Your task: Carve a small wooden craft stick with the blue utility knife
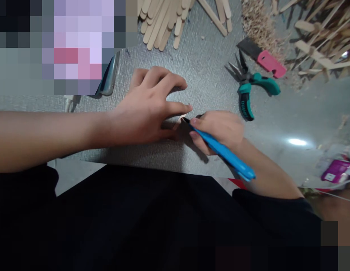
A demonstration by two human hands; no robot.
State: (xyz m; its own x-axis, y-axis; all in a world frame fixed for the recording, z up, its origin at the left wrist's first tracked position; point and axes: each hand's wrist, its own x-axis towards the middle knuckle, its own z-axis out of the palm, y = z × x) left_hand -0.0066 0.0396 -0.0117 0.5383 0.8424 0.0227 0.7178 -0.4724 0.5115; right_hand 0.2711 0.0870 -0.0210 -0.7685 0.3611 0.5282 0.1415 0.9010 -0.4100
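Note:
My left hand (148, 107) lies flat on the grey textured mat (203, 67), fingers spread and pressing down; whatever is under the palm is hidden, with only a pale sliver showing near the fingertips. My right hand (220, 130) grips a blue marker pen (222, 152), held like a pencil. The pen's dark tip touches down right by the left index fingertip. Both hands sit close together near the mat's front edge.
A pile of wooden craft sticks (166, 19) lies at the top centre. Teal-handled pliers (248, 88) and a pink-handled cutter (265, 56) rest to the right. Wood shavings and stick offcuts (313, 34) fill the top right. A phone (109, 75) lies at the left.

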